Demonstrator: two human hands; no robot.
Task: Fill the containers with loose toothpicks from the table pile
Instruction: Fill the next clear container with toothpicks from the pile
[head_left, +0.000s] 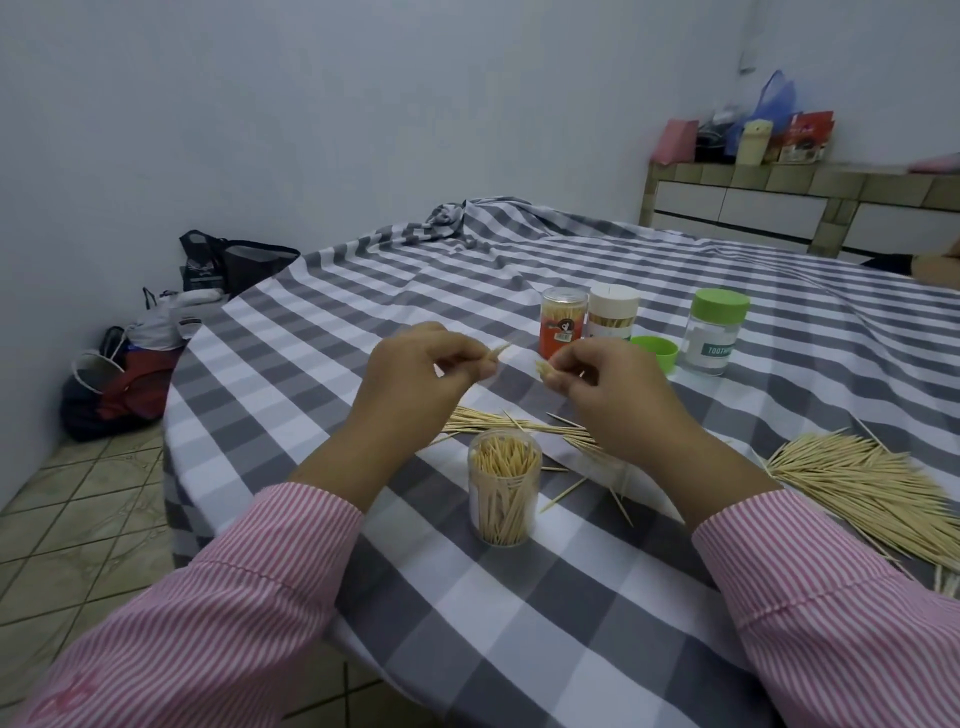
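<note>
Fingers of both hands curl in pinches above the round table draped in a grey-and-white checked cloth (519, 649). Left hand (415, 374) in a pink-striped sleeve pinches a few pale wooden toothpicks (500, 351) between thumb and fingertips, their tips poking out to the right. Right hand (613, 389) grips a small bundle of toothpick ends (544, 370) between thumb and curled fingers, the tips pointing left toward the other hand; the two hands are near each other but apart.

On the cloth at the right edge lies the big fanned pile of loose toothpicks (862, 488). A thinner scatter of toothpicks (519, 423) lies under and between the wrists, with a few strays just beside it.

Farther back stand three containers in a row: a clear bottle with a green screw cap (714, 332), whose teal label reads "TOOTH" before it curves out of sight; a clear tube with a white cap (613, 312) packed with toothpicks; and an orange-labelled tube with a clear lid (562, 319), its print too small to read. A loose green lid (655, 352) lies between the white-capped tube and the green-capped bottle.

Nearest, between the forearms, stands an open clear plastic cylinder (505, 493), upright and partly filled with toothpicks standing on end.
</note>
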